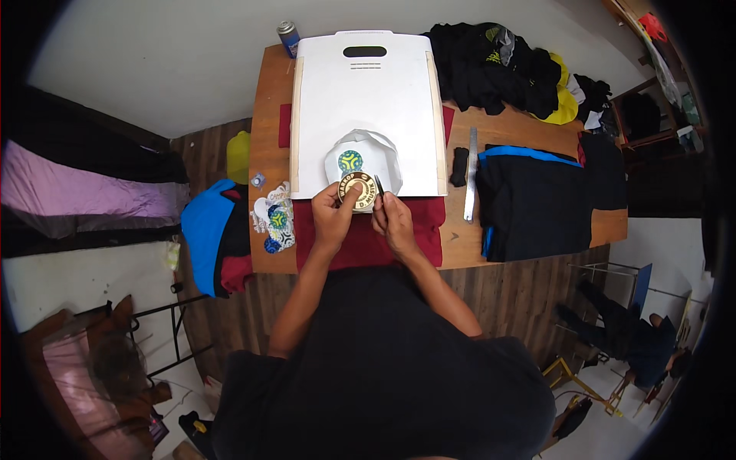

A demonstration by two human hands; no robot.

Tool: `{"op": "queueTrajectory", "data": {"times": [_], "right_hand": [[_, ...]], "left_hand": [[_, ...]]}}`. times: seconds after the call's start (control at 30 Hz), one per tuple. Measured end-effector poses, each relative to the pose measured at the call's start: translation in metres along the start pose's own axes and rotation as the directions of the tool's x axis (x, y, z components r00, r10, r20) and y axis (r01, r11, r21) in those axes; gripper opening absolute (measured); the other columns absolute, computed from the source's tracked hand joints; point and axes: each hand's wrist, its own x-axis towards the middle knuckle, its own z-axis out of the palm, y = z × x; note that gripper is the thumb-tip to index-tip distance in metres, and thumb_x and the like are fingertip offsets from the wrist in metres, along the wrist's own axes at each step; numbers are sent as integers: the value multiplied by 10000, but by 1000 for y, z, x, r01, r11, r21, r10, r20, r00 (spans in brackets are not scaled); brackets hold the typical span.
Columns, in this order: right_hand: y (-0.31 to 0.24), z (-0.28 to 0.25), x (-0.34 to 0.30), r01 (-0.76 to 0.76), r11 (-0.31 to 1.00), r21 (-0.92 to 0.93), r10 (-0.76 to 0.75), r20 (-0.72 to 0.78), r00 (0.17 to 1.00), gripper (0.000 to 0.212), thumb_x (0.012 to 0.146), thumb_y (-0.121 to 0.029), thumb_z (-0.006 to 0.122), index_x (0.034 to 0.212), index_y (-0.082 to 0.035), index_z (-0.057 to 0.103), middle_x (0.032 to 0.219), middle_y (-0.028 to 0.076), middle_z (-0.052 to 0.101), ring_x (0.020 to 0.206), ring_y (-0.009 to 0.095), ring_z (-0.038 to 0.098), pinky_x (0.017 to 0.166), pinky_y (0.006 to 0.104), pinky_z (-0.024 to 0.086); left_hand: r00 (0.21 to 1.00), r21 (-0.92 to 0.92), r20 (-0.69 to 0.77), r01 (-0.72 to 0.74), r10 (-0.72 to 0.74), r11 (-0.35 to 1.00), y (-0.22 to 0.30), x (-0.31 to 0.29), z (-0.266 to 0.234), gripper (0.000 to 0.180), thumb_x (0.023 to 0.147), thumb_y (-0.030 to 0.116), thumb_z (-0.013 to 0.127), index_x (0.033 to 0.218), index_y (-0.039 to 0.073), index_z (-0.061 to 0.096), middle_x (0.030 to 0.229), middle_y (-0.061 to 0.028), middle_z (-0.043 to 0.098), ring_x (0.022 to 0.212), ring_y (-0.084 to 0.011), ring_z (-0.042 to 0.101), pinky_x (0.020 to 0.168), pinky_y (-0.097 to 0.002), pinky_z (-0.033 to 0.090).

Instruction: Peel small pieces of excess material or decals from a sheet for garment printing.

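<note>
My left hand [335, 218] pinches a round brown-and-cream printed emblem [357, 190], with the thumb lying across its face. At the emblem's right edge, my right hand [394, 218] is closed on a slim dark cutting tool that looks like small scissors [379, 186]; its handles are hidden in the fingers. Just beyond the hands, a curled white sheet [383, 149] and a round blue-green-yellow emblem [350, 161] rest on a large white panel [368, 100] with a handle slot. Dark red cloth [360, 245] lies beneath the panel and under my wrists.
The wooden table [456, 249] holds a metal ruler [471, 176], a small black bundle [459, 167], folded black garments [537, 203] and a heap of dark clothes [491, 69]. Printed cutouts [276, 218] lie left, a spray can [288, 37] stands far left. Another person [644, 349] is at right.
</note>
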Motion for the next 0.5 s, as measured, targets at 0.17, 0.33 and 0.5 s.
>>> {"op": "queueTrajectory", "data": {"times": [0.17, 0.33, 0.5], "right_hand": [[4, -4, -1, -19, 1000, -16, 19, 29, 999, 343, 1016, -323, 328, 832, -65, 458, 548, -36, 292, 455, 62, 249, 424, 215, 248], [4, -3, -2, -28, 1000, -13, 28, 26, 999, 340, 1015, -320, 332, 831, -63, 458, 543, -37, 287, 454, 63, 250, 425, 218, 252], [2, -2, -1, -22, 1000, -17, 22, 30, 999, 342, 1014, -320, 335, 830, -61, 459, 536, -38, 285, 449, 62, 247, 424, 218, 250]], "left_hand": [[1000, 3, 0, -7, 7, 1000, 0, 0, -1, 139, 875, 106, 635, 854, -31, 646, 752, -15, 645, 654, -30, 559, 581, -182, 439], [1000, 16, -3, -8, 8, 1000, -4, 0, -2, 136, 868, 104, 641, 817, -22, 636, 728, -4, 631, 636, -27, 540, 565, -183, 423], [1000, 23, -3, -4, 4, 1000, -4, 1, -2, 131, 862, 98, 643, 799, -16, 632, 717, 3, 624, 628, -23, 530, 558, -183, 415]]}}
